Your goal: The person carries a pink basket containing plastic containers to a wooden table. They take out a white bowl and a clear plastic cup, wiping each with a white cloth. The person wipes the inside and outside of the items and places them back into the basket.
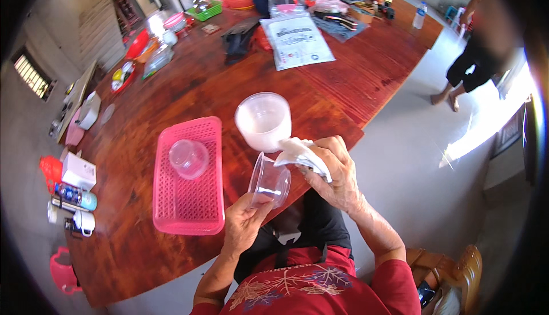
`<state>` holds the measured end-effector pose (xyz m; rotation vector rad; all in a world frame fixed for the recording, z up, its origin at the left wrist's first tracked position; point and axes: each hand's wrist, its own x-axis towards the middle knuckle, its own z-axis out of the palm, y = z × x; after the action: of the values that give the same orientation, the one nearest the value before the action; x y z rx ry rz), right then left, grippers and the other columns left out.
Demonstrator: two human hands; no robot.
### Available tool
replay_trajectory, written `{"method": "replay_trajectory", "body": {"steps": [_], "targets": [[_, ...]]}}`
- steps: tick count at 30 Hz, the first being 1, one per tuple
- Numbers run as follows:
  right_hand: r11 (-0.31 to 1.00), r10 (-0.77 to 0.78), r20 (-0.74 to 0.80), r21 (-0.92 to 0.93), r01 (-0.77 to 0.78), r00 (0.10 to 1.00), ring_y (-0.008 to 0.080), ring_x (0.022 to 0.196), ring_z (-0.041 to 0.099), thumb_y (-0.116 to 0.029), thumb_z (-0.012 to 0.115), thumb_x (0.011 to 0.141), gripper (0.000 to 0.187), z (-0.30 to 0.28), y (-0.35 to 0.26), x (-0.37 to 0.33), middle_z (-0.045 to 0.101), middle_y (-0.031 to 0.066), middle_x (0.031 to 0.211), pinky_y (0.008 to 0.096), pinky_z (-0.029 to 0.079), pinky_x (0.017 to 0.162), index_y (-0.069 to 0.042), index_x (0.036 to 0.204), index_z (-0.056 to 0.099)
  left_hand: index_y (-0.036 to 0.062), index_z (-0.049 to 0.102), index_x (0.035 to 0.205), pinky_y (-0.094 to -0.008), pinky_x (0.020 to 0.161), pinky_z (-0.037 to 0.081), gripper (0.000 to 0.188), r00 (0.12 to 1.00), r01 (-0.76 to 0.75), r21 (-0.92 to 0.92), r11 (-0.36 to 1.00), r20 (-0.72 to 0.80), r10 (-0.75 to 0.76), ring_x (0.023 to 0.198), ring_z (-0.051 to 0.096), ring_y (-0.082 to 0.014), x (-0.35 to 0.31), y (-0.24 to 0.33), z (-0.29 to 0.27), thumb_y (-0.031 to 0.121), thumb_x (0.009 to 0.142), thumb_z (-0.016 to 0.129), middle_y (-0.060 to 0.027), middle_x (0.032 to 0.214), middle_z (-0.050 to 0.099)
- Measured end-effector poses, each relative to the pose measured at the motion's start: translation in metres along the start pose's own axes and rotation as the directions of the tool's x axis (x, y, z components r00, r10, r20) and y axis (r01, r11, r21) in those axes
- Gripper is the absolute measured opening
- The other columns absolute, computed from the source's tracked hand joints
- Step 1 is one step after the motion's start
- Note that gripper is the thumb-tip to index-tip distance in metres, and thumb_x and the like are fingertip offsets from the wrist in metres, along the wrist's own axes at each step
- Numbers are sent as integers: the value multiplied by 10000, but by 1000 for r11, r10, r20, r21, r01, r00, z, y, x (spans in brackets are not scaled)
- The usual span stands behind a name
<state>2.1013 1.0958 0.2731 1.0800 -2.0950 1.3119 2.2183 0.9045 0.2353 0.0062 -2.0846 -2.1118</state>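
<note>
- The left hand (243,226) is closed on 1 clear plastic bowl (271,184), with the thumb on its wall; this bowl is tilted, at the near edge of the red-brown wooden table (126,258).
- The right hand (336,172) grips 1 white cloth or tissue (302,156), just beside the rim of the held bowl; I cannot tell if the cloth touches it.
- To the left, on the table, there is 1 pink perforated basket (189,212), and inside it stands 1 clear round container (189,159).
- A little behind the 2 hands stands 1 whitish translucent tub (263,123), to the right of the basket and apart from it.
- Farther on the table lies 1 white printed package (297,39), and beyond it, a mixed pile of things.
- At the far left is 1 green basket (205,10); at the far right stands 1 water bottle (420,15).
</note>
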Motion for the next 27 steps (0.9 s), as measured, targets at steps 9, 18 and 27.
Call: {"method": "replay_trajectory", "body": {"steps": [9, 18, 27], "targets": [[971, -200, 5, -132, 199, 980, 288, 1027, 551, -123, 709, 622, 392, 55, -24, -26, 554, 99, 1102, 409, 432, 824, -90, 1000, 610, -15, 590, 1058, -257, 870, 459, 145, 997, -72, -219, 973, -14, 71, 975, 557, -92, -2, -18, 1, 37, 924, 577, -38, 1020, 614], [863, 310, 187, 355, -359, 932, 355, 974, 601, -32, 581, 835, 226, 38, 6, -4, 603, 175, 1052, 391, 498, 828, 0, 1058, 592, 2, 603, 1013, -231, 830, 452, 112, 993, 1, 6, 1000, 118, -2, 910, 561, -76, -10, -12, 1, 79, 942, 564, -1, 941, 614], [937, -309, 122, -132, 324, 943, 283, 1184, 534, -164, 628, 715, 279, 63, -42, -45, 562, 140, 1253, 413, 405, 974, -62, 975, 617, 24, 544, 1140, -288, 866, 496, 275, 989, 31, -365, 931, -124, -82, 991, 601, -157, 1, -21, 9, 200, 930, 567, -59, 1090, 611]]}}
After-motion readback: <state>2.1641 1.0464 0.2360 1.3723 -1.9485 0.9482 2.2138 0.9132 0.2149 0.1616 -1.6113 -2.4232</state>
